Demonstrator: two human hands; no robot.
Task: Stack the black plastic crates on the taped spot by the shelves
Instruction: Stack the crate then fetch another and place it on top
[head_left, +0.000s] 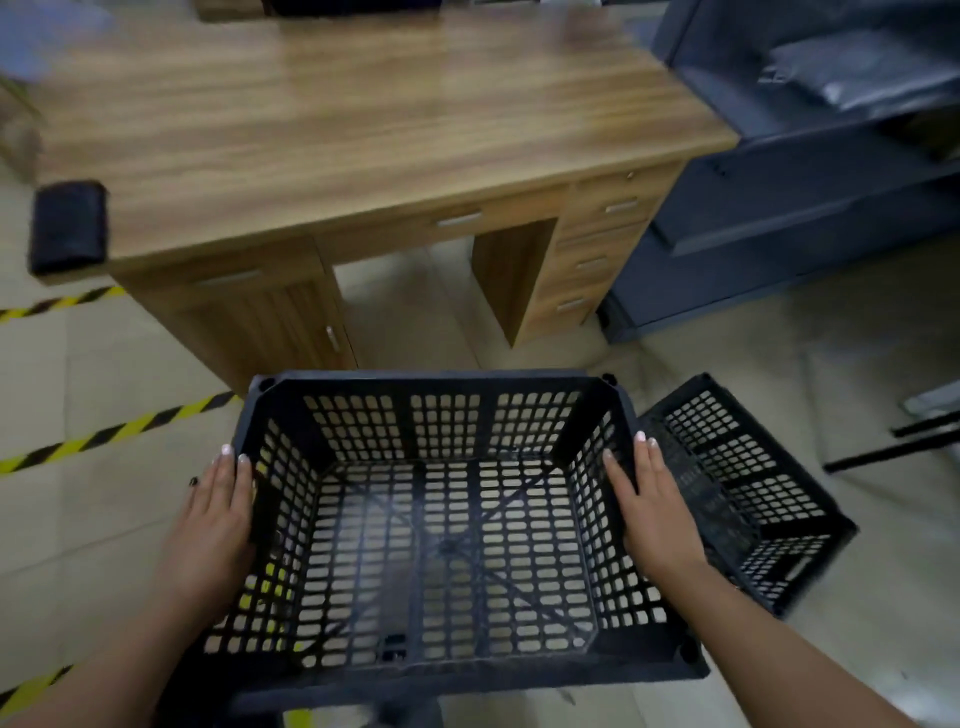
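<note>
Pale tiled floor (857, 597) crossed by yellow-and-black tape (104, 434); on it stand a wooden desk (363, 130), grey shelves (810, 218) and a black crate (748, 488)

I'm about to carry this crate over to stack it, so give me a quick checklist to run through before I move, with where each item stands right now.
1. Left hand on the held crate: ok, flat against its left wall.
2. Right hand on the crate: ok, flat against the right wall, thumb inside.
3. Grip security: cannot tell, fingers look straight, pressing rather than hooked in a handle.
4. Crate empty: ok, floor shows through the grid bottom.
5. Second crate clearance: not ok, it lies tilted close beside the right hand.
6. Path ahead: not ok, the wooden desk stands directly in front.
</note>
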